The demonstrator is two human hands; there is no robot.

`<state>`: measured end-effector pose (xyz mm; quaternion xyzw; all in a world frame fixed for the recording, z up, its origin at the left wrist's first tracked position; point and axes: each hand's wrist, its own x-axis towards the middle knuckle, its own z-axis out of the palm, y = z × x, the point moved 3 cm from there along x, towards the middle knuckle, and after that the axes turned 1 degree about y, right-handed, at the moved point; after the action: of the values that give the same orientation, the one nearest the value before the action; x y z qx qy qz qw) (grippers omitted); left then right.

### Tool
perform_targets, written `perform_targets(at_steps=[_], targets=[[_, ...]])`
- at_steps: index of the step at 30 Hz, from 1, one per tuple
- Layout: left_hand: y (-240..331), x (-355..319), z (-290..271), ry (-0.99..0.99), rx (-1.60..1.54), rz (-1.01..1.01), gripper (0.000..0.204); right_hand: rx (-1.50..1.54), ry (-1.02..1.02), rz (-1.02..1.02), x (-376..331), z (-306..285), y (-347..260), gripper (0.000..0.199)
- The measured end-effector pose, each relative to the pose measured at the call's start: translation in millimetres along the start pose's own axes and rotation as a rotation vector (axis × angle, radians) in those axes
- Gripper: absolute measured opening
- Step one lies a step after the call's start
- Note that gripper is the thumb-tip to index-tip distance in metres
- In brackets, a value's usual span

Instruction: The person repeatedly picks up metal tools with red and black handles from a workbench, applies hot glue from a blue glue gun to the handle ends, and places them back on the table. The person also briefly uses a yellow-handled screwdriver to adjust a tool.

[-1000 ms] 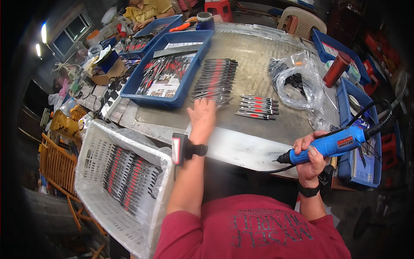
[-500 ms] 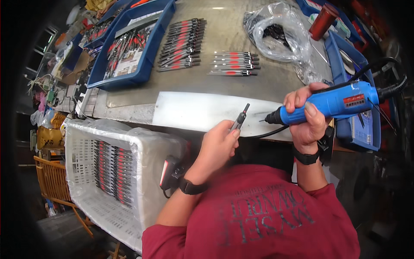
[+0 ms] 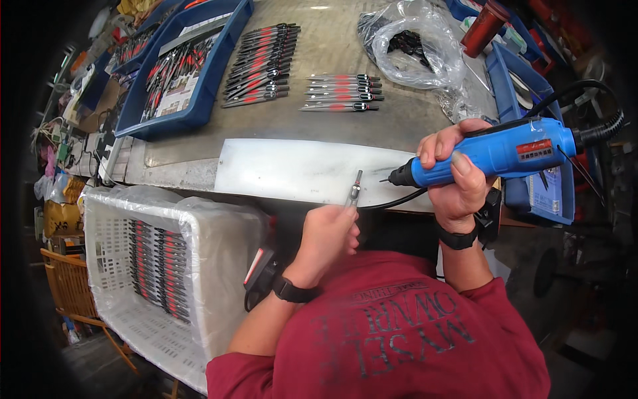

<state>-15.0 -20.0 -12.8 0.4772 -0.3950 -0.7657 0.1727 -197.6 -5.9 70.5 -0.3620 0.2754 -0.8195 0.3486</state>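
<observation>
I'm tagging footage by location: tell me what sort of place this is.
Probably an assembly workshop: the right hand holds a blue corded power tool, rows of matching pen-like pieces lie on the worktable, and more sit in a white crate.

The blue, barrel-shaped plastic power tool [image 3: 505, 156] in the right hand [image 3: 455, 199] looks smooth and slightly glossy. The slim grey-and-black pen [image 3: 353, 194] in the left hand [image 3: 327, 239] has a faint sheen. Just ahead of the left hand, the long white plastic strip [image 3: 286, 167] is smooth, satin and lightly scuffed; farther ahead, the grey-brown tabletop [image 3: 279, 128] looks dull and worn. Left of that hand, the white plastic basket [image 3: 106, 243] is matt, its clear plastic liner [image 3: 229, 233] crinkled and shiny.
</observation>
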Motion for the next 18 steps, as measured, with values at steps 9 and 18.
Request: perform_targets(at_steps=[9,18], targets=[[-1,2,2,-0.009,-0.054,0.01,0.021,-0.01,-0.041,0.045,-3,12,10,0.046],[-2,2,3,-0.012,-0.059,0.015,0.02,-0.047,-0.128,0.088,-5,23,19,0.051]])
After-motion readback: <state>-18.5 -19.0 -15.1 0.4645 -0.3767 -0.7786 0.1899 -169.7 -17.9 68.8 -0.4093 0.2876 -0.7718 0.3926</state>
